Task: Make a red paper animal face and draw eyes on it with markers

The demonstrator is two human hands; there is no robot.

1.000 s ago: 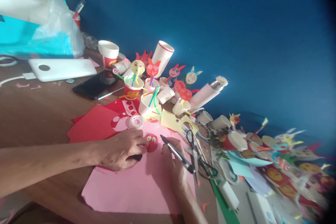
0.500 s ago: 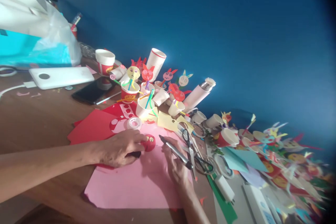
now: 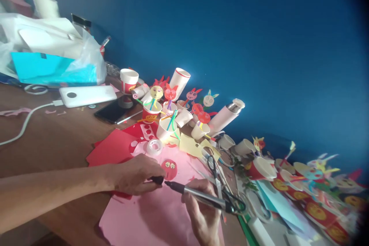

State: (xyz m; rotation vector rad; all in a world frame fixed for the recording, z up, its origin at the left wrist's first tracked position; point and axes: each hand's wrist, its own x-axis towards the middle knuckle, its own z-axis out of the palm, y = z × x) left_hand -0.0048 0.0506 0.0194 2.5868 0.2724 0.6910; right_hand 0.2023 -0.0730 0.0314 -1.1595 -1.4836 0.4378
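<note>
My left hand point(image 3: 135, 175) pinches a black marker cap point(image 3: 157, 180) between thumb and fingers, its open end facing right. My right hand point(image 3: 203, 209) is closed round a grey-and-black marker point(image 3: 204, 196), held like a pen with its dark tip pointing left. Tip and cap are very close together; I cannot tell whether they touch. Just above them a red paper circle point(image 3: 169, 170) with two pale eyes and a drawn mouth lies on a large pink sheet point(image 3: 155, 223). A roll of clear tape point(image 3: 155, 147) rests at the sheet's upper left.
Scissors point(image 3: 213, 167) lie beside my right hand. Red paper point(image 3: 112, 146) is at the left, near a phone point(image 3: 112, 111) and a white power bank point(image 3: 89, 96). Behind stand paper cups point(image 3: 166, 128) with paper figures, and a pink flask point(image 3: 225, 119). More cups crowd the right.
My right hand has swung the marker's tip down and left to the cap in my left hand. The red circle's face shows more fully. The camera view has shifted.
</note>
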